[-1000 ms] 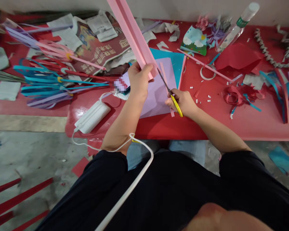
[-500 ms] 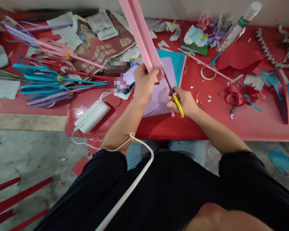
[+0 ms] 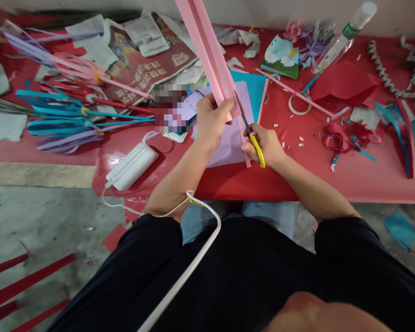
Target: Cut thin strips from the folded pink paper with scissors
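Since a moment ago the scissors have advanced a little further along the pink paper, and both hands have shifted slightly to the right.

The left hand (image 3: 210, 121) has its grip closed around the long folded pink paper sheet (image 3: 207, 48), which stands tilted up and away over the red surface (image 3: 349, 170). The right hand (image 3: 267, 146) grips the yellow-handled scissors (image 3: 251, 133), with the blades at the right edge of the pink paper, where a thin strip hangs down. Under the hands lies a lilac paper sheet (image 3: 228, 138) on a turquoise sheet (image 3: 254, 90). A white power bank (image 3: 133, 166) rests near the left.
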Tool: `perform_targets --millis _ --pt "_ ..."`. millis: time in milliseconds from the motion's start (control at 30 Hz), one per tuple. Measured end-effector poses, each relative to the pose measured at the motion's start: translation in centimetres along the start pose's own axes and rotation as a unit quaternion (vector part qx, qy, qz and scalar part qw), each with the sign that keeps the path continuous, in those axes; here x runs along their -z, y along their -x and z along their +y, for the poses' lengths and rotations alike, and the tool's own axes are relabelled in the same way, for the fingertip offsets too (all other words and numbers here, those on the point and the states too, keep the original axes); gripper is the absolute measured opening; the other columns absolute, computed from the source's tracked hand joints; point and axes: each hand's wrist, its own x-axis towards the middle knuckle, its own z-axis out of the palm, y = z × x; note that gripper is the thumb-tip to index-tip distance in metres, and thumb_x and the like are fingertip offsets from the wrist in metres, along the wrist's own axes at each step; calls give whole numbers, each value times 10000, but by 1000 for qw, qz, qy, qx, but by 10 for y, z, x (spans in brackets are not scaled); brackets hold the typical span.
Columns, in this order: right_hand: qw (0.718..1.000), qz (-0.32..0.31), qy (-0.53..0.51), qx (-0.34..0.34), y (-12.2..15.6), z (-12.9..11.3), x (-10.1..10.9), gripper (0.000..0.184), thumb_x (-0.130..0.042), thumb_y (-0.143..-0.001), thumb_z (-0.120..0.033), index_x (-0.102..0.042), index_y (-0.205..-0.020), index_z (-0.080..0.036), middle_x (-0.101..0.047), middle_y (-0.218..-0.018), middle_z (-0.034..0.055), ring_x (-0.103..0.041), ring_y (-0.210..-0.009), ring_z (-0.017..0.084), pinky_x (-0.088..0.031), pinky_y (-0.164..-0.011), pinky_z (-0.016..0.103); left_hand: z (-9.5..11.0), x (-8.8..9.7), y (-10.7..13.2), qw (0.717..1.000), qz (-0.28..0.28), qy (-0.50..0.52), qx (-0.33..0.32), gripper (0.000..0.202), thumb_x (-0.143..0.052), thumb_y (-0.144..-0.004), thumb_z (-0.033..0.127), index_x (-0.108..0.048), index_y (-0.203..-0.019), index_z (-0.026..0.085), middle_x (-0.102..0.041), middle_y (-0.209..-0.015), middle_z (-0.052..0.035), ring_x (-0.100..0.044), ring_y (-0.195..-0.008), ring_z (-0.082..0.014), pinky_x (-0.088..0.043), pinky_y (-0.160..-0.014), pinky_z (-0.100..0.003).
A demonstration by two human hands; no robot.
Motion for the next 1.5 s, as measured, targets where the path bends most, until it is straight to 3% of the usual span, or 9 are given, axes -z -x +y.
perform_targets --millis 400,700,1100,1500 --pt "999 11 -17 -49 4 0 -6 835 -544 -910 -1104 -552 -962 -270 -626 -666 6 -681 -614 226 -482 -585 343 -6 0 3 999 -37 -12 -5 221 -770 -897 177 -653 -717 227 -543 -675 7 -490 -568 -148 -440 -489 -256" --pt "996 7 -19 -87 4 -1 -8 855 -548 -857 -1137 -517 -921 -285 -674 -637 21 -735 -602 248 -553 -563 341 -11 -2 4 999 -38 -8 6 242 -774 -929 229 -649 -722 219 -539 -688 2 -498 -587 -152 -445 -516 -262" --pt "999 -14 3 -52 6 -7 -6 773 -632 -915 -1040 -559 -965 -272 -717 -670 22 -773 -648 267 -577 -657 383 -7 0 2 995 -59 -51 69 185 -780 -894 233 -657 -757 213 -568 -707 -14 -529 -630 -167 -458 -544 -256" --pt "998 -11 29 -54 7 -7 -4 769 -553 -958 -1047 -537 -996 -279 -713 -648 35 -778 -666 289 -564 -651 392 -1 -3 8 994 -72 -54 69 208 -759 -871 156 -612 -736 215 -536 -680 5 -535 -618 -163 -468 -570 -269"
